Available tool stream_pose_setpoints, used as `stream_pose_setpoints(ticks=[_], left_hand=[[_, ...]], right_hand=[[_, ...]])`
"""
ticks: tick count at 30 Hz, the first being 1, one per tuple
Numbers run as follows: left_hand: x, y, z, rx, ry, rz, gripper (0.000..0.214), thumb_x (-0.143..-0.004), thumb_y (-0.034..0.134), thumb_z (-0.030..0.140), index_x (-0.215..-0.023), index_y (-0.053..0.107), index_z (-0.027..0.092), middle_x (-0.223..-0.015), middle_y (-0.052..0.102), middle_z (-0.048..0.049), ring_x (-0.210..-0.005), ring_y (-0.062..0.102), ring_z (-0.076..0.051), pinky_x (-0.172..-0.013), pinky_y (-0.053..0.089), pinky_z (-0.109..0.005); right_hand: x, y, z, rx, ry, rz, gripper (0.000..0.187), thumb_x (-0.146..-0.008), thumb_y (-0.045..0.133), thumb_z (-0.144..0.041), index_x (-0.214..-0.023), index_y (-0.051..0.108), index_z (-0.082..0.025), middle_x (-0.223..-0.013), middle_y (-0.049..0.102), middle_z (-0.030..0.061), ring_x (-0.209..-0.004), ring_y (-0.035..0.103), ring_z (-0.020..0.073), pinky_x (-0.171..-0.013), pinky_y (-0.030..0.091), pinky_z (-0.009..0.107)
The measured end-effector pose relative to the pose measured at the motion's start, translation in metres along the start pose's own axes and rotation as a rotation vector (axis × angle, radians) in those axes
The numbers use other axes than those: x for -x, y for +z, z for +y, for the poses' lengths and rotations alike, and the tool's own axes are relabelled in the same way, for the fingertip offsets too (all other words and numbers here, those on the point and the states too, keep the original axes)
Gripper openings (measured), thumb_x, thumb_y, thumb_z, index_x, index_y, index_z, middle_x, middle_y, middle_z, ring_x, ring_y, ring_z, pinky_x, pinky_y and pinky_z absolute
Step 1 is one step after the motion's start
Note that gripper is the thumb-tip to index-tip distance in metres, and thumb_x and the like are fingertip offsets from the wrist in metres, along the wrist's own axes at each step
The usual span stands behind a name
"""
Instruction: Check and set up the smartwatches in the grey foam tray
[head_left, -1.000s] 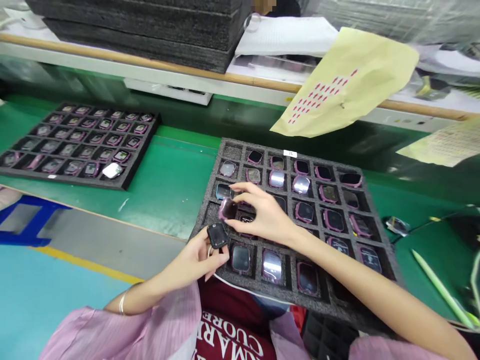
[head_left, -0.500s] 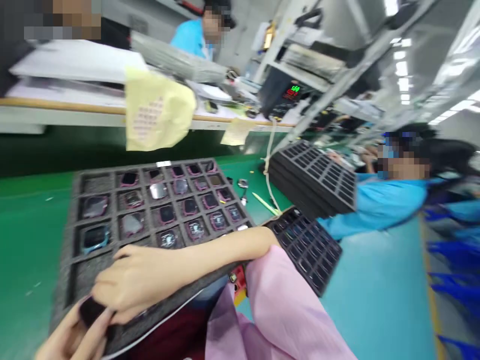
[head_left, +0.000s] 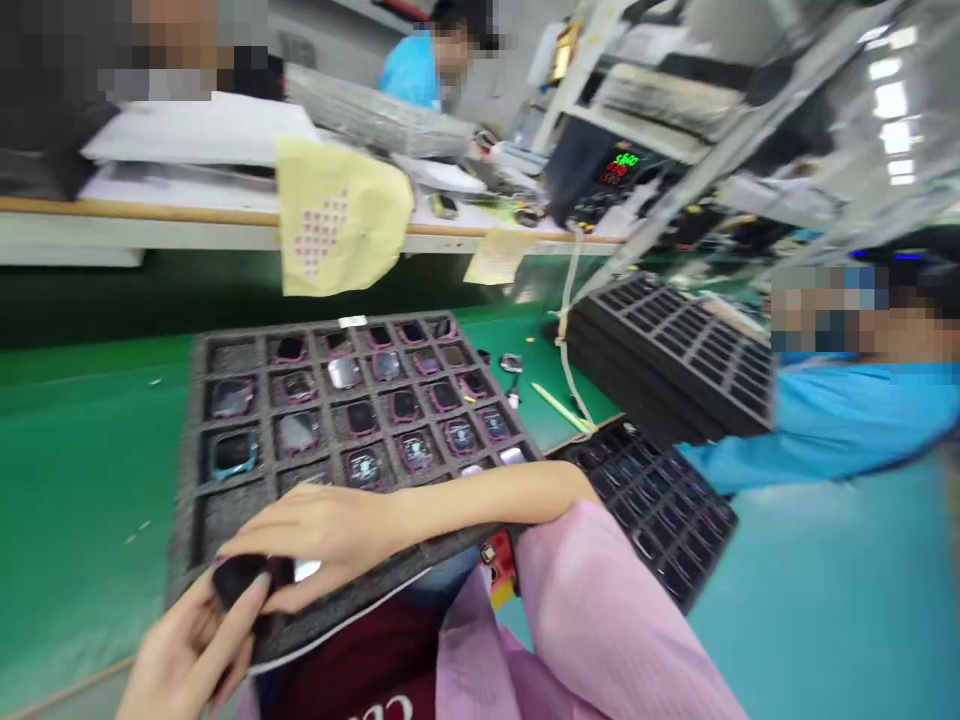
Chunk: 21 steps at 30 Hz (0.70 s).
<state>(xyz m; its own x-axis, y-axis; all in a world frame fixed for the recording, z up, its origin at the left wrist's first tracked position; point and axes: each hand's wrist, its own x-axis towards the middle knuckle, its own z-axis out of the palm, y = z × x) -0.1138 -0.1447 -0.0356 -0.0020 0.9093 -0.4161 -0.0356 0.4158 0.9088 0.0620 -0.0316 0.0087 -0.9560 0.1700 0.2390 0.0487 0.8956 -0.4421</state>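
Left grip point(head_left: 187, 645): clamped on the dark watch point(head_left: 238, 580), thumb and fingers pinching it over the near left corner of the foam tray.
Right grip point(head_left: 322, 535): reaches across from the right, fingers bent in close to the dark watch; a bright glint shows among them, and I cannot tell whether they clamp this watch or a 2nd piece.
Dark watch: in the left grip, just beside the right fingers; its detail is blurred.
Foam tray point(head_left: 192, 430): under and beyond the 2 grips, many of its cells holding watches, mostly purple-framed.
Blue-framed watch point(head_left: 234, 455): in the tray's leftmost column, beyond the grips.
White label point(head_left: 352, 321): on the tray's far rim, well beyond the right grip.
Surface point(head_left: 90, 480): green, under the tray, stretching out left of the left grip.
Green pen-like stick point(head_left: 561, 405): on the surface, beyond the right grip and well to its right.
Tray stack point(head_left: 652, 360): dark, farther right of the right grip, with a white cord point(head_left: 574, 365) beside it.
Co-worker's sleeve point(head_left: 757, 450): blue, far right of both grips, near the stack.
Yellow sheet point(head_left: 337, 225): red-marked, hanging from the shelf edge point(head_left: 217, 225) beyond both grips.
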Motion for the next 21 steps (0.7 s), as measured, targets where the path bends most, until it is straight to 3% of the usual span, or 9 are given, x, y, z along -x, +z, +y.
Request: stream_pose_setpoints(ticks=[3, 8, 11, 16, 21], left_hand=[[0.001, 0.011, 0.018, 0.017, 0.016, -0.067, 0.043, -0.075, 0.071, 0.044, -0.104, 0.057, 0.015, -0.039, 0.037, 0.0108, -0.03, 0.03, -0.005, -0.032, 0.023, -0.015], [-0.009, 0.01, 0.037, 0.098, 0.064, -0.061, 0.043, -0.078, 0.069, 0.042, -0.107, 0.057, 0.013, -0.048, 0.04, 0.0094, -0.033, 0.027, -0.004, -0.032, 0.02, -0.017], [-0.009, 0.007, 0.037, 0.119, 0.097, -0.065, 0.033, -0.081, 0.067, 0.035, -0.106, 0.059, 0.015, -0.054, 0.046, 0.0073, -0.034, 0.028, -0.004, -0.032, 0.019, -0.017], [-0.008, 0.006, 0.035, 0.151, 0.12, -0.074, 0.024, -0.084, 0.062, 0.032, -0.102, 0.06, 0.016, -0.051, 0.041, 0.0074, -0.037, 0.03, -0.006, -0.033, 0.02, -0.018], [-0.008, 0.006, 0.033, 0.103, 0.153, -0.04, 0.026, -0.085, 0.062, 0.033, -0.105, 0.06, 0.017, -0.065, 0.051, 0.0017, -0.056, 0.047, -0.012, -0.044, 0.035, -0.019]], right_hand=[[-0.001, 0.0, 0.002, -0.115, 0.063, 0.031, 0.043, -0.093, 0.055, -0.029, -0.127, 0.045, -0.006, -0.121, 0.061, 0.0136, -0.114, 0.055, 0.0187, -0.097, 0.04, 0.028], [-0.008, 0.002, 0.01, -0.24, 0.098, 0.146, 0.041, -0.087, 0.065, -0.031, -0.121, 0.051, -0.013, -0.114, 0.065, 0.0133, -0.106, 0.06, 0.0223, -0.094, 0.044, 0.038], [-0.011, 0.003, 0.011, -0.254, 0.083, 0.187, 0.04, -0.084, 0.068, -0.028, -0.119, 0.052, -0.015, -0.11, 0.066, 0.0121, -0.102, 0.061, 0.0216, -0.092, 0.045, 0.039], [-0.011, 0.007, 0.01, -0.242, 0.078, 0.21, 0.043, -0.082, 0.07, -0.026, -0.12, 0.052, -0.015, -0.11, 0.066, 0.012, -0.101, 0.06, 0.0218, -0.091, 0.046, 0.039], [-0.013, 0.001, 0.011, -0.253, 0.057, 0.206, 0.04, -0.082, 0.069, -0.025, -0.118, 0.053, -0.016, -0.108, 0.067, 0.0114, -0.1, 0.061, 0.0219, -0.092, 0.046, 0.04]])
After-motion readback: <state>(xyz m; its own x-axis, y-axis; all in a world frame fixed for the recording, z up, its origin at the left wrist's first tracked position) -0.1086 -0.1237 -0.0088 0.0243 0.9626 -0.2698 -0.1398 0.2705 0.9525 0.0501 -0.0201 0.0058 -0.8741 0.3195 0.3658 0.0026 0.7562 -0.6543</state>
